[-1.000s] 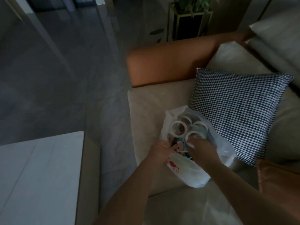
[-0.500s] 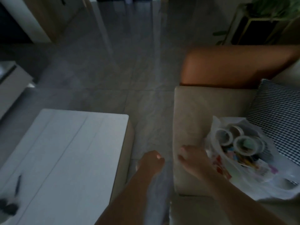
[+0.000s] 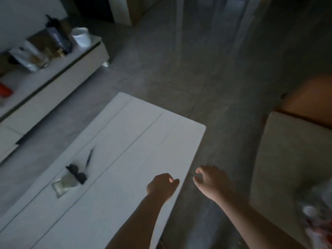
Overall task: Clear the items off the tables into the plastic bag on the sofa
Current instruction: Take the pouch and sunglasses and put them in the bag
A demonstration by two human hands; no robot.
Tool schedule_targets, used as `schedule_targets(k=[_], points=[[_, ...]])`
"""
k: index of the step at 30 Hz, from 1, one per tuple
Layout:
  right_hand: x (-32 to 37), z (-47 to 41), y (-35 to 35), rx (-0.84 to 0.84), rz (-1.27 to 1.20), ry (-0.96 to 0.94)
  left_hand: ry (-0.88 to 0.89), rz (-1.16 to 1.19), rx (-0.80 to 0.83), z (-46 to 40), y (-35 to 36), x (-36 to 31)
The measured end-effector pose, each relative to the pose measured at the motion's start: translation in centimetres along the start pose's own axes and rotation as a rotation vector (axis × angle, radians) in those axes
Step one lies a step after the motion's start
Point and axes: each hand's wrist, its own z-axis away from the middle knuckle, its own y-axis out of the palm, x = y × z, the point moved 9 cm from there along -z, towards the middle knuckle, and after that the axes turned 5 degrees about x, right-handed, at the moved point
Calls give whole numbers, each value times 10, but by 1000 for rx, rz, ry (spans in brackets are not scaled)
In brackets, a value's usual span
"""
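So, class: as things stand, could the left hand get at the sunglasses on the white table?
Probably yes. The left hand holds nothing and hangs over the white table; bare tabletop lies between it and the sunglasses. Only the pen and a clear packet sit close by.

Views: we have one, a wide-angle head camera.
Position: we look from above, standing between the white desk [image 3: 115,159] and the sofa [image 3: 291,159].
Direction: forward and steeply down, toward the floor and a low cabinet [image 3: 53,83] far left.
Nearness: both forearms reach in from the bottom edge, close to us.
Edges: the plastic bag [image 3: 319,223] is cut off lower right.
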Motion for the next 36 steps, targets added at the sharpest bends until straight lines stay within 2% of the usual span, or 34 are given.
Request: schedule_targets(k=[8,19,27,36], points=[[159,-41,28,102,96,-237,-186,181,-98,4,-65,137],[324,-70,86,183,172,-482,-389,422,-245,16,-84,303],[406,-106,139,219,276,-636,-484,554,-377,5,-94,387],[464,-175,214,232,389,-744,-545,515,-488,-54,-101,459]])
